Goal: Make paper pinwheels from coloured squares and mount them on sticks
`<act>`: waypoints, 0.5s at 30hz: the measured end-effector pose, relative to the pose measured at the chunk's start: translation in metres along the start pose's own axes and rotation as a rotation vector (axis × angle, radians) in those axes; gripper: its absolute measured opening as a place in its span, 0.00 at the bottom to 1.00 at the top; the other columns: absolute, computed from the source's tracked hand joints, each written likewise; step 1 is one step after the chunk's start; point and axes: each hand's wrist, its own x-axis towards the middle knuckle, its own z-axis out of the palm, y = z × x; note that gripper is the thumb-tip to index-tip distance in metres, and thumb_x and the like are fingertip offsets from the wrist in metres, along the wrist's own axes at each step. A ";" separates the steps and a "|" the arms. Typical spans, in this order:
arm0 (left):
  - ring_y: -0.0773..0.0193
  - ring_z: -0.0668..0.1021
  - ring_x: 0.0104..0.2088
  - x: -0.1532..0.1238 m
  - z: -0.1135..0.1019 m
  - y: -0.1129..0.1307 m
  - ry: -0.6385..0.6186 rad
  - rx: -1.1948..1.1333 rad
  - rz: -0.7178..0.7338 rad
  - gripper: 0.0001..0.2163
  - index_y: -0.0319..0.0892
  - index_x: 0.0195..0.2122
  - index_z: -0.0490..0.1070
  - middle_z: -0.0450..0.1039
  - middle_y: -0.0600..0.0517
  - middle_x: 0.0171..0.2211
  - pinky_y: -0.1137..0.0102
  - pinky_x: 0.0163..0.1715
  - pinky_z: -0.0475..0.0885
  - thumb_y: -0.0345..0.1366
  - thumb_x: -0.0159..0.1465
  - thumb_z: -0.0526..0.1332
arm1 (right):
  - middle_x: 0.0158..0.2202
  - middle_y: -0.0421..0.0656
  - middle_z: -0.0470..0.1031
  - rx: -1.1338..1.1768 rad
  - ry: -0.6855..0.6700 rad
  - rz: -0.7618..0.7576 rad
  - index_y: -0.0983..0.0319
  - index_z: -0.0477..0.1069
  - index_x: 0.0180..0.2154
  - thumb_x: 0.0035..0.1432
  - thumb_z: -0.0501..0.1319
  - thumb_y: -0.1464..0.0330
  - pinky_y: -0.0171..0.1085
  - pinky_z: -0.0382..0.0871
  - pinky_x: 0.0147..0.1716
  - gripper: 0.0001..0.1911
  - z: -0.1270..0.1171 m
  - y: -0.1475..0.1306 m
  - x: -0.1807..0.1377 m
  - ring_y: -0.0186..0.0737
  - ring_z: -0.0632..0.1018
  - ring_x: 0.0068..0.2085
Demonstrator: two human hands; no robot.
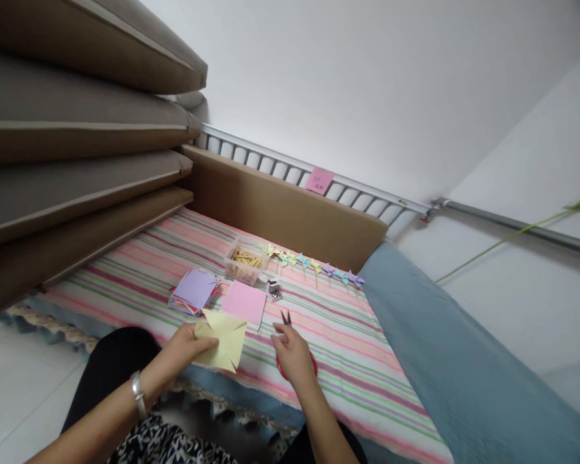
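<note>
My left hand (186, 348) pinches a pale yellow paper square (223, 341) by its left edge, holding it just above the striped bed sheet (140, 270). The square has cuts running in from its corners. My right hand (294, 353) grips red-handled scissors (286, 322), blades pointing away from me, resting on the sheet to the right of the yellow paper. A pink paper square (244, 302) lies just beyond the yellow one.
A stack of coloured paper squares (194, 291) lies left of the pink sheet. A clear box of wooden sticks (244, 260) stands behind it, with a row of small paper pinwheels (314, 264) and a small dark object (273, 289). Stacked brown cushions (77, 148) rise at left; a blue blanket (444, 361) lies at right.
</note>
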 end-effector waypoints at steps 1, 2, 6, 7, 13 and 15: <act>0.59 0.76 0.24 0.002 0.002 -0.002 -0.001 0.039 0.017 0.11 0.37 0.28 0.75 0.77 0.50 0.23 0.69 0.27 0.68 0.38 0.46 0.67 | 0.45 0.45 0.75 0.055 0.009 -0.036 0.60 0.71 0.48 0.57 0.54 0.65 0.34 0.69 0.40 0.17 -0.004 -0.016 -0.005 0.39 0.77 0.39; 0.61 0.74 0.23 0.004 0.004 -0.004 -0.006 0.078 0.038 0.09 0.37 0.26 0.75 0.76 0.52 0.21 0.71 0.25 0.67 0.37 0.46 0.67 | 0.43 0.45 0.75 0.171 0.027 -0.084 0.61 0.72 0.46 0.56 0.55 0.66 0.34 0.70 0.37 0.16 -0.009 -0.031 -0.011 0.38 0.77 0.37; 0.66 0.69 0.18 0.010 0.014 -0.014 -0.081 0.189 0.110 0.06 0.38 0.21 0.72 0.71 0.56 0.16 0.73 0.21 0.62 0.36 0.47 0.66 | 0.37 0.43 0.75 0.316 0.048 -0.212 0.60 0.75 0.42 0.52 0.59 0.70 0.34 0.69 0.35 0.14 -0.030 -0.078 -0.029 0.36 0.75 0.33; 0.66 0.69 0.18 0.010 0.017 -0.015 -0.112 0.194 0.102 0.06 0.38 0.21 0.72 0.71 0.55 0.16 0.73 0.21 0.62 0.35 0.47 0.66 | 0.37 0.43 0.75 0.298 0.049 -0.231 0.60 0.75 0.42 0.51 0.60 0.71 0.35 0.69 0.38 0.14 -0.034 -0.085 -0.032 0.37 0.75 0.35; 0.61 0.75 0.22 0.003 0.025 -0.016 -0.185 0.166 0.005 0.08 0.37 0.27 0.75 0.77 0.52 0.21 0.71 0.25 0.66 0.35 0.46 0.66 | 0.40 0.44 0.76 0.281 0.062 -0.270 0.60 0.75 0.41 0.52 0.61 0.71 0.39 0.66 0.46 0.13 -0.045 -0.099 -0.044 0.42 0.74 0.43; 0.61 0.75 0.22 0.003 0.026 -0.014 -0.173 0.171 0.017 0.07 0.38 0.27 0.75 0.77 0.52 0.21 0.71 0.24 0.66 0.35 0.47 0.66 | 0.38 0.43 0.75 0.327 0.053 -0.272 0.60 0.75 0.41 0.52 0.61 0.71 0.37 0.67 0.44 0.13 -0.043 -0.098 -0.047 0.40 0.74 0.40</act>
